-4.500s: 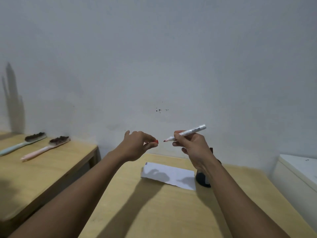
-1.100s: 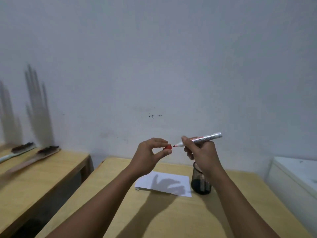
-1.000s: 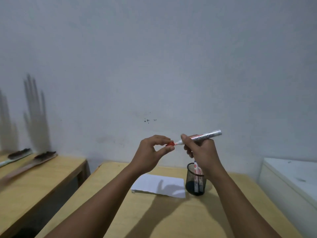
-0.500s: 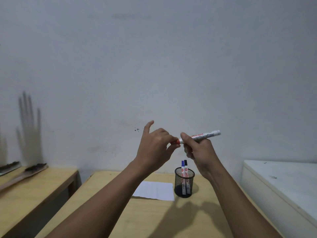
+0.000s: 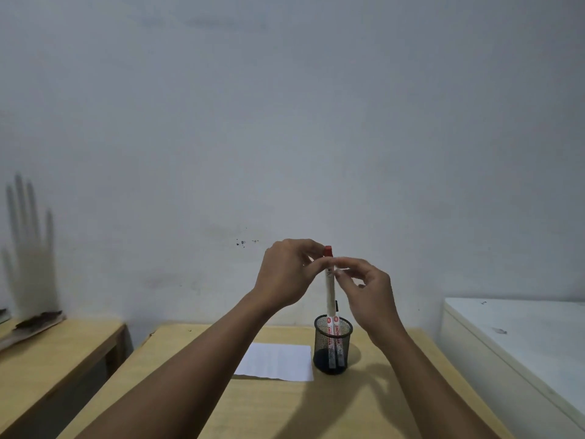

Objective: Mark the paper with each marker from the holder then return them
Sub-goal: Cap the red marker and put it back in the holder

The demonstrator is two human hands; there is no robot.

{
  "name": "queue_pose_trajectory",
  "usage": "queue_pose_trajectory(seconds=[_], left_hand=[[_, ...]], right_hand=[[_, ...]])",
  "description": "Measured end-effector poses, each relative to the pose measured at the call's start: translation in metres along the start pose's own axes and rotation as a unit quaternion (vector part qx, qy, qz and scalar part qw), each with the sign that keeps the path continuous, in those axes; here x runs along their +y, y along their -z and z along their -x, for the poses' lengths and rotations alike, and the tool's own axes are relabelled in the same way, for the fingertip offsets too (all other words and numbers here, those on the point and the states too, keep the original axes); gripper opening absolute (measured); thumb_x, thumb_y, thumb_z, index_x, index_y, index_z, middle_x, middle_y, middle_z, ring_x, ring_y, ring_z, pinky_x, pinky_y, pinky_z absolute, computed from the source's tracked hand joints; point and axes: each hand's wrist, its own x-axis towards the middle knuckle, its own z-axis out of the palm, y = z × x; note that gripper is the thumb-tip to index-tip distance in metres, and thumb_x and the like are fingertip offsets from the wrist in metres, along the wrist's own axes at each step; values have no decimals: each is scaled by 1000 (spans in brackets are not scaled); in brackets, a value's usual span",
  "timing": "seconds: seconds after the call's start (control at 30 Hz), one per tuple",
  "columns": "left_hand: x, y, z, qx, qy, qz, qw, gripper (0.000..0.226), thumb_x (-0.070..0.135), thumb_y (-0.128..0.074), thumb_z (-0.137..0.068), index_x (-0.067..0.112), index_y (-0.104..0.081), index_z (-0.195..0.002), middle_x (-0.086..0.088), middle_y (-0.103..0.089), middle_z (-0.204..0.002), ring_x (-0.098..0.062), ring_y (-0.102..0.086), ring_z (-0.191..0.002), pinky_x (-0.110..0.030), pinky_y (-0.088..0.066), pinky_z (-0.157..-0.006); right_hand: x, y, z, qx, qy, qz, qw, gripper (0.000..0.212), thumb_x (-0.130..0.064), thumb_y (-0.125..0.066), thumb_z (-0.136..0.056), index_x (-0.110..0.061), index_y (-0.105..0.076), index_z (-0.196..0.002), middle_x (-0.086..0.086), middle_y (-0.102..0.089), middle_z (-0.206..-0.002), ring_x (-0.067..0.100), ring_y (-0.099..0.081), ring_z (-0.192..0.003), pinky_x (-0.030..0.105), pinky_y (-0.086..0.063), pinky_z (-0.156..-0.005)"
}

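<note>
The red marker [image 5: 330, 289] hangs upright with its red cap on top, its lower end just above the black mesh holder [image 5: 333, 343]. My left hand [image 5: 286, 277] grips it near the cap. The thumb and forefinger of my right hand [image 5: 368, 293] pinch the barrel just below the cap, with the other fingers spread. Two more markers [image 5: 335, 342] stand inside the holder. The white paper [image 5: 275, 361] lies flat on the wooden desk [image 5: 269, 407], just left of the holder.
A second wooden table [image 5: 47, 353] stands to the left with brushes [image 5: 34, 321] on it. A white cabinet top [image 5: 519, 337] borders the desk on the right. A plain wall is close behind.
The red cap has gone onto the marker tip. The marker has swung from lying across to upright and now sits over the holder. My view has tilted up.
</note>
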Motion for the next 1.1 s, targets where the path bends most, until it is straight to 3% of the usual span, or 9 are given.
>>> queue_pose_trajectory(seconds=[0.1, 0.27, 0.4, 0.57, 0.67, 0.73, 0.87, 1.03, 1.1], left_hand=[[-14, -17, -6, -1, 61, 60, 996, 23, 40, -75, -79, 25, -77, -98, 9, -77, -91, -3, -70, -80, -39, -58, -82], [-35, -44, -11, -15, 96, 98, 991, 29, 33, -74, -84, 17, -75, -108, 1, -77, -99, -8, -71, -85, -35, -58, -84], [-71, -64, -3, -66, 116, -12, 991, 30, 35, -67, -87, 28, -69, -117, 11, -74, -100, -4, -68, -83, -38, -56, -83], [-114, -91, 18, -208, 128, -185, 952, 45, 51, -67, -81, 36, -62, -123, 16, -66, -122, -10, -62, -110, -45, -46, -95], [-126, -104, 25, -232, 119, -188, 947, 46, 55, -68, -79, 35, -63, -121, 15, -65, -125, -12, -60, -114, -46, -43, -96], [-131, -110, 27, -236, 112, -186, 947, 41, 54, -69, -79, 36, -66, -116, 14, -68, -121, -14, -60, -111, -44, -41, -95], [-139, -117, 29, -230, 108, -176, 951, 41, 55, -71, -77, 36, -69, -113, 14, -70, -116, -14, -62, -106, -45, -44, -92], [-146, -118, 28, -220, 110, -166, 955, 38, 54, -72, -76, 38, -69, -110, 17, -71, -113, -13, -63, -102, -45, -44, -93], [-148, -118, 28, -217, 113, -163, 956, 37, 54, -73, -75, 39, -70, -109, 18, -71, -111, -12, -63, -101, -44, -44, -92]], right_hand=[[11, 6, -8, -40, 29, 57, 997, 17, -10, -74, -90, -22, -79, -101, -11, -78, -96, 0, -68, -84, 0, -42, -70], [44, 3, -27, -41, 34, 124, 991, 23, -12, -77, -89, -21, -72, -110, -13, -74, -89, -5, -66, -79, 0, -42, -68], [73, 2, -40, -28, 25, 129, 991, 57, -9, -72, -93, -26, -49, -142, -7, -71, -95, -4, -66, -84, 4, -48, -70], [102, -10, -49, -59, 5, 185, 981, 56, -8, -67, -96, -32, -45, -142, -2, -64, -104, 3, -70, -79, 10, -53, -60], [121, -22, -48, -97, -15, 221, 970, 53, -11, -67, -96, -36, -46, -138, -9, -62, -99, 12, -71, -83, 35, -63, -74], [133, -28, -48, -109, -26, 242, 964, 53, -14, -68, -95, -42, -45, -134, -15, -61, -92, 15, -70, -85, 48, -59, -88], [149, -35, -48, -133, -44, 296, 945, 45, -19, -66, -96, -36, -51, -134, -14, -61, -79, 13, -64, -88, 35, -30, -96], [154, -40, -49, -137, -23, 400, 906, 40, -29, -63, -100, -32, -57, -139, -2, -62, -121, 19, -56, -119, 39, -28, -97], [158, -40, -50, -134, -20, 416, 899, 41, -31, -61, -100, -33, -58, -141, -1, -57, -124, 19, -52, -120, 39, -28, -96]])
